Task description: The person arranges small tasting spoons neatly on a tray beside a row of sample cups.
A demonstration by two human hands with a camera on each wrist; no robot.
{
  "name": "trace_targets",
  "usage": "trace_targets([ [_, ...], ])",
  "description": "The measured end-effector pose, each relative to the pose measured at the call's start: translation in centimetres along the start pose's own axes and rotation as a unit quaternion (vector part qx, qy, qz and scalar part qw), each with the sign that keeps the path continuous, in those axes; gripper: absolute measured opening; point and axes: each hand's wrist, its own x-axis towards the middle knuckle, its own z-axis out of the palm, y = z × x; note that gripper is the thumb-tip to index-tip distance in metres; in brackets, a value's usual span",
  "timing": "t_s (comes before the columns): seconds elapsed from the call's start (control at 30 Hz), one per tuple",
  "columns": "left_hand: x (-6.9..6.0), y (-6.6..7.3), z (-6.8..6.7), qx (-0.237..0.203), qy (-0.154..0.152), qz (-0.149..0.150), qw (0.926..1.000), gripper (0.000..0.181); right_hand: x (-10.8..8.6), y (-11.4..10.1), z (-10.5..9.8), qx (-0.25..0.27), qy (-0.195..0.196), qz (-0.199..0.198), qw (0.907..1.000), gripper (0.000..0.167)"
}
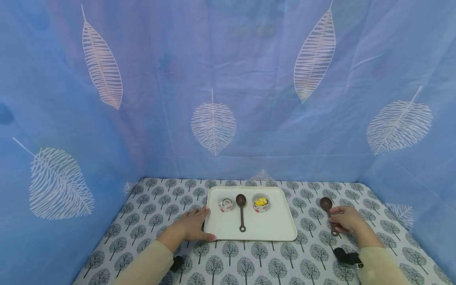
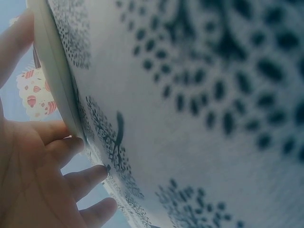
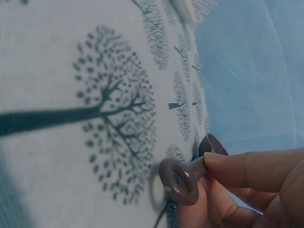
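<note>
My left hand point(image 1: 195, 226) rests at the left edge of a cream tray point(image 1: 274, 229), fingers spread, thumb at its front left corner. In the left wrist view the fingers point(image 2: 76, 183) touch or lie close to the tray's rim point(image 2: 59, 71). To the right of the tray, my right hand point(image 1: 347, 221) pinches the handle of a brown spoon point(image 1: 325, 203) with a round bowl. The handle's ring end point(image 3: 178, 183) shows in the right wrist view, close above the cloth. Another brown spoon point(image 1: 241, 201) lies on the tray between two paper cups.
The left paper cup point(image 1: 226, 204) holds something white and green; the right cup point(image 1: 260, 205) holds yellow pieces. A tree-print cloth point(image 1: 246, 267) covers the table. Blue leaf-patterned curtains point(image 1: 213, 59) stand at the back and sides. A black strap point(image 1: 347, 257) is by the right wrist.
</note>
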Motion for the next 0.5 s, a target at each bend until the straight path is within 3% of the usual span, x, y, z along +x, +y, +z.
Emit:
trace_targets([
  [0.5, -0.1, 0.1, -0.1, -0.005, 0.004, -0.001, 1.0, 0.108, -0.9, -1.4, -0.9, 0.015, 0.004, -0.016, 0.9998, 0.042],
])
